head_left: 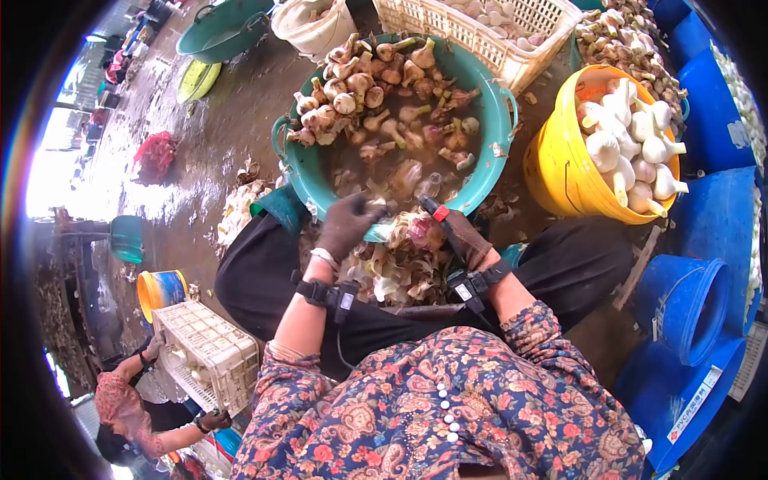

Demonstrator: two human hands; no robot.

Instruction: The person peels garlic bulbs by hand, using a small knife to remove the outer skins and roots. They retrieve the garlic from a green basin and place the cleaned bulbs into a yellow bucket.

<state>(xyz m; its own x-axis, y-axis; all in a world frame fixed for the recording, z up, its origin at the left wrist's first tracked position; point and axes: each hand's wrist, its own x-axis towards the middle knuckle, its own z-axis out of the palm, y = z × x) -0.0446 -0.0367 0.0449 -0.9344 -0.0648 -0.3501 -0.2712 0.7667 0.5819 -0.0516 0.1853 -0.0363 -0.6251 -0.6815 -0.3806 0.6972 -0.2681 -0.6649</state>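
Observation:
My left hand (349,226), in a dark glove, is closed around a pale garlic bulb at the near rim of the green basin (498,152). My right hand (464,237), also gloved, is wrapped round a dark tool with a red band (437,210). Brown water with garlic bulbs (344,88) fills the basin, and more are heaped at its far left side. Under both hands lies a pile of peeled garlic skins (392,268). The tool's tip points toward the basin's near rim.
Right of the basin stands a yellow bucket (552,160) of white bulbs. A cream crate (520,68) and white bucket (316,30) are behind it. Blue buckets (680,304) stand at right. At lower left a co-worker (132,400) holds another crate (210,352).

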